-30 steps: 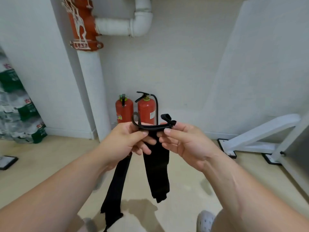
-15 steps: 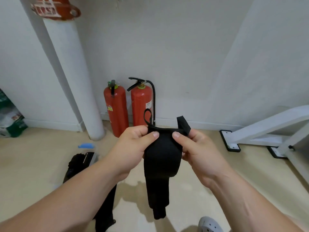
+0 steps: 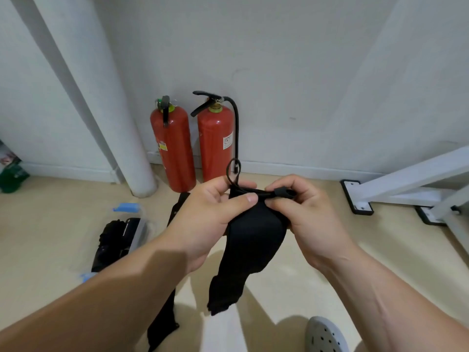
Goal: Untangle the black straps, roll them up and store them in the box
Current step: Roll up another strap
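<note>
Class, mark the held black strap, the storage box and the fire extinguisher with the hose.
black strap [image 3: 256, 235]: head view, wide hanging middle.
storage box [image 3: 140, 228]: head view, clear side wall.
fire extinguisher with hose [image 3: 214, 146]: head view, red cylinder.

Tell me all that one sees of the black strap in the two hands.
The black strap is wide, soft, matte fabric. The left hand and the right hand pinch its top edge in the air. A thin cord loop stands up above the left hand. The wide part hangs down to a ragged end. A second black length hangs behind the left forearm; whether it joins, I cannot tell.
</note>
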